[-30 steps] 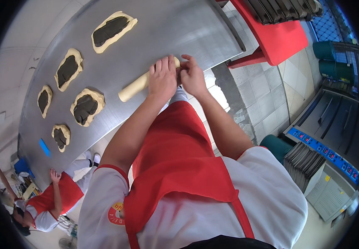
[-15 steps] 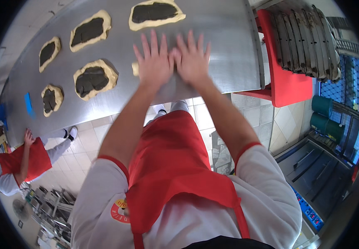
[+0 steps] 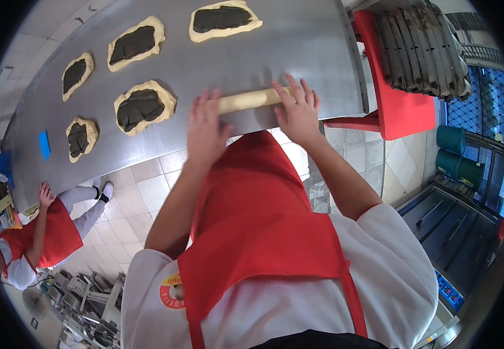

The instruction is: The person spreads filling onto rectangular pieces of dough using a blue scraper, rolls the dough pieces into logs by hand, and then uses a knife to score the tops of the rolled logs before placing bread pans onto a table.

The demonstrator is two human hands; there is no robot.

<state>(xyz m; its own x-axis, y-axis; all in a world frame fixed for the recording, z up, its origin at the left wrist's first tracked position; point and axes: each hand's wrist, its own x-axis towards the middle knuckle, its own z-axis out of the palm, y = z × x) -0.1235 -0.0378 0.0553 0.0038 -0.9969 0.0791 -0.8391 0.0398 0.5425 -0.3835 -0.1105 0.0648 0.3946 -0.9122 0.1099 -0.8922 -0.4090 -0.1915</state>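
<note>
A pale rolled-up length of dough (image 3: 249, 100) lies across the metal table close to its front edge. My left hand (image 3: 205, 125) is at the roll's left end, fingers stretched forward and thumb apart, slightly blurred. On the right end rest the spread fingers of my right hand (image 3: 300, 110); they lie over the dough without closing round it. Beyond the roll is a flat dough piece (image 3: 226, 36) topped with a dark sheet of filling (image 3: 222, 18). Several similar pieces, such as this filled dough (image 3: 145, 109), lie to the left.
The steel table (image 3: 316, 52) ends just in front of my red apron. A red stand (image 3: 406, 113) holding a row of dark metal pans (image 3: 423, 52) is at the right. A blue scraper-like piece (image 3: 44, 145) lies far left, near a co-worker's hand (image 3: 46, 195) at the edge.
My hands have moved apart from side by side, uncovering the dough roll between them. The left went toward its left end, the right toward its right end. The view has shifted slightly.
</note>
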